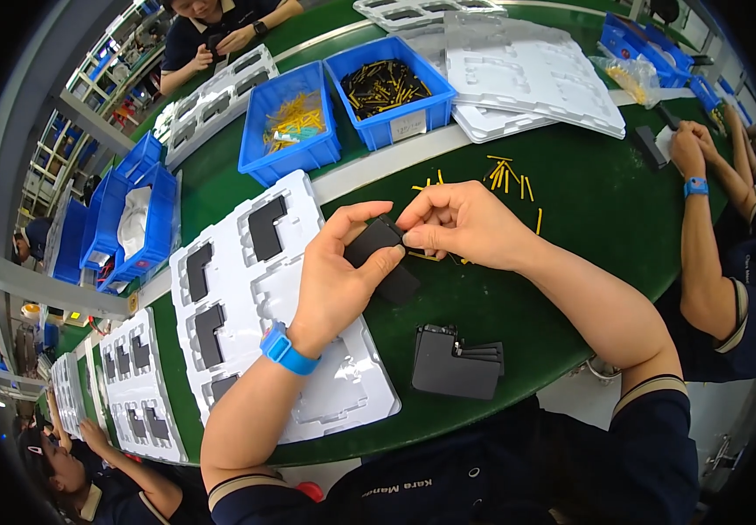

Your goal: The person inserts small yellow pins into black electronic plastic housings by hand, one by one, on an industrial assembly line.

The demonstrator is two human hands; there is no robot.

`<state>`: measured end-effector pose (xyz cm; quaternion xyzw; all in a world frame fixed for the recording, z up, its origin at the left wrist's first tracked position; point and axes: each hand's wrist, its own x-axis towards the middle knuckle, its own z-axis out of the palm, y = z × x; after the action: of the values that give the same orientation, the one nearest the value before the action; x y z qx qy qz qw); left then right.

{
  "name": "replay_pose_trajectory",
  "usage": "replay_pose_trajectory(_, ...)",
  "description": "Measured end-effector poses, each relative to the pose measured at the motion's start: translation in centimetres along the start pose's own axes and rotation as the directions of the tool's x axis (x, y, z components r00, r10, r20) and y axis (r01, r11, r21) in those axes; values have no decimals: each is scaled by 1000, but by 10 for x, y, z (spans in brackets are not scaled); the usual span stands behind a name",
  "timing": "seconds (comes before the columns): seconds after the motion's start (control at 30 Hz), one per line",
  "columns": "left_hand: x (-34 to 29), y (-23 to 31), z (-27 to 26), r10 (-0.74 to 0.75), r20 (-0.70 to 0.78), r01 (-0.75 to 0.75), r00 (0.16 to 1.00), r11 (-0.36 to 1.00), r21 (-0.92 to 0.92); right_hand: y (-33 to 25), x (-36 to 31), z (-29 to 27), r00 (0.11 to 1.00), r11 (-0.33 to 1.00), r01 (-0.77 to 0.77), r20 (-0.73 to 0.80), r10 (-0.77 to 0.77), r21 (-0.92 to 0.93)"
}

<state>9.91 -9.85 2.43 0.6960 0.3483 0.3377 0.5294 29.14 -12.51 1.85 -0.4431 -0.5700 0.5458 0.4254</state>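
My left hand (330, 276) grips a flat black L-shaped part (371, 241) between thumb and fingers, tilted above the green table. At the part's upper right corner, my right hand (465, 226) is closed in a pinch; what lies between its fingertips is too small to make out. Just right of and below my hands sits a stack of similar black parts (455, 363). Beyond my right hand, thin yellow-and-black strips (502, 175) lie loose on the table. To the left, a white moulded tray (334, 398) holds several black parts in its recesses.
Two blue bins, one with yellow pieces (248, 156) and one with black-and-yellow strips (408, 129), stand at the back. White trays (531, 74) are stacked at the back right. Co-workers sit at the far side, left and right (701, 227). The table's near edge curves before me.
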Motion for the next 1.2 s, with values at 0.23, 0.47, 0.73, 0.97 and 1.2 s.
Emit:
replay_pose_trajectory(0.23, -4, 3, 5, 5, -2, -4, 1000, 997, 77, 4, 3, 6, 996, 992, -82, -34, 86, 101)
replay_pose_trajectory(0.47, -5, 3, 6, 10, 36, -12, 999, 998, 58, 2, -2, 13, 992, 998, -45, -117, 49, 37)
replay_pose_trajectory(0.73, 7, 23, -46, -7, -46, 0, 999, 988, -154, -37, -38, -114, 949, 626, -315, -238, 206, -714)
replay_pose_trajectory(0.97, -29, 5, -104, -337, -95, 345, 937, 934, 90, -32, -40, -100, 877, 308, -383, -239, 416, -871)
replay_pose_trajectory(1.2, -46, -2, -110, -383, -241, 437, 892, 868, 237, -30, -51, -91, 935, 410, -307, -191, 299, -859)
